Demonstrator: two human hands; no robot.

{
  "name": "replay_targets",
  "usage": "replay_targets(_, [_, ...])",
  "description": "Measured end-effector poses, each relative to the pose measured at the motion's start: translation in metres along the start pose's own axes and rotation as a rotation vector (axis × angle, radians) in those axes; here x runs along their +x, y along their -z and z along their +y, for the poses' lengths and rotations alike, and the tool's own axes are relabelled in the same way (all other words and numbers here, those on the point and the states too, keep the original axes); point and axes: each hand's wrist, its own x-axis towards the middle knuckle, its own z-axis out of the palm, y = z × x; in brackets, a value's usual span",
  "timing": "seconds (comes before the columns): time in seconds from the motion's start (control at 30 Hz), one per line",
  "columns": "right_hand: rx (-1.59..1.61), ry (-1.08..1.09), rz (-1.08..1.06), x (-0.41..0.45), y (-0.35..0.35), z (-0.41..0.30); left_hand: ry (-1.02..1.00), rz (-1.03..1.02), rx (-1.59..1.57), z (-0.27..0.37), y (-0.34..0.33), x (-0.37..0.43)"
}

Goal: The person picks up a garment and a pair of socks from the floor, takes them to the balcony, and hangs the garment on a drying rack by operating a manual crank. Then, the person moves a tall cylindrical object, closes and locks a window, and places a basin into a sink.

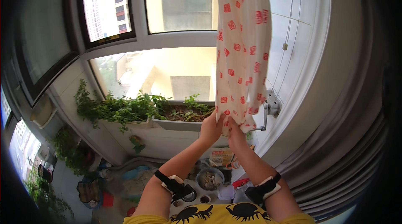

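A long white cloth with red stamp-like prints hangs down from above the view, gathered into soft vertical folds. My left hand pinches its lower edge on the left side. Close beside it, my right hand grips the same hem, thumb near the left one. The cloth's top and whatever holds it up are out of view. Just right of the hem, a metal crank handle juts from a wall-mounted winder, and a corner of the cloth hangs by the crank.
Planter boxes with leafy plants line the windowsill. Thin cords run down the tiled wall to the winder. Grey curtains hang at the right. Below my arms are a basin, a printed box and several small containers.
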Motion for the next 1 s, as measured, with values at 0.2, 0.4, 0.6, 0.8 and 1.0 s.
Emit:
replay_targets(0.2, [-0.157, 0.190, 0.217, 0.006, -0.047, 0.005, 0.132, -0.037, 0.263, 0.009, 0.018, -0.009])
replay_targets(0.4, [-0.435, 0.288, 0.193, 0.018, -0.020, 0.009, 0.119, -0.061, 0.360, 0.026, 0.014, -0.021])
replay_targets(0.6, [-0.644, 0.502, 0.168, 0.008, -0.023, 0.000, 0.100, -0.064, 0.385, 0.034, 0.020, -0.030])
replay_targets(0.8, [-0.508, 0.188, -0.014, 0.009, -0.011, -0.005, 0.193, -0.221, 0.249, 0.049, 0.039, -0.028])
replay_targets(1.0, [-0.272, -0.209, -0.112, 0.001, -0.008, -0.027, 0.228, -0.451, 0.354, 0.052, 0.081, -0.004])
